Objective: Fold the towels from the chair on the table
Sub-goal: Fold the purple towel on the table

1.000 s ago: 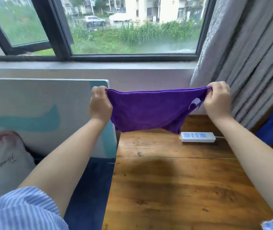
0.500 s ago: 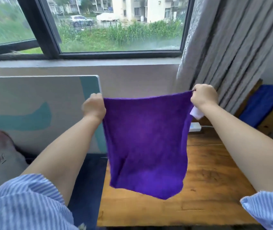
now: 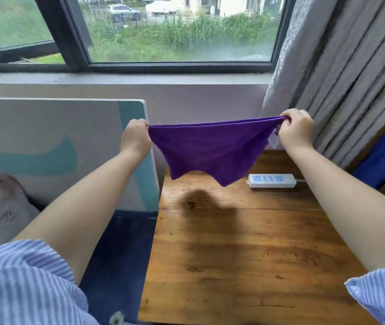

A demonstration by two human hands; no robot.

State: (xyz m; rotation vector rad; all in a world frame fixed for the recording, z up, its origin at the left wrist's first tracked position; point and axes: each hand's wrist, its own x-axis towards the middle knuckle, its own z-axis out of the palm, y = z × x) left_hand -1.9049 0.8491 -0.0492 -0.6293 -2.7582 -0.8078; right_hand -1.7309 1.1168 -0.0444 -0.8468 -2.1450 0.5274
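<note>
**Towel held stretched above the worktop, ready to be laid down**

Towel (image 3: 210, 148), purple, hanging in the air between both hands, above the far edge of the wooden worktop (image 3: 245, 254) and not touching it. Top edge pulled tight, looks doubled; lower part sagging to two loose points.

To do well: keep the top edge tight and level, lower slowly onto bare wood, away from the white power strip (image 3: 272, 180) just beside. Let the hanging points land flat first, then smooth out.

Left hand (image 3: 135, 138): fingers curled closed, pinching the left corner. Right hand (image 3: 297, 129): also curled closed, pinching the right corner, near a small white label (image 3: 273, 139).
</note>
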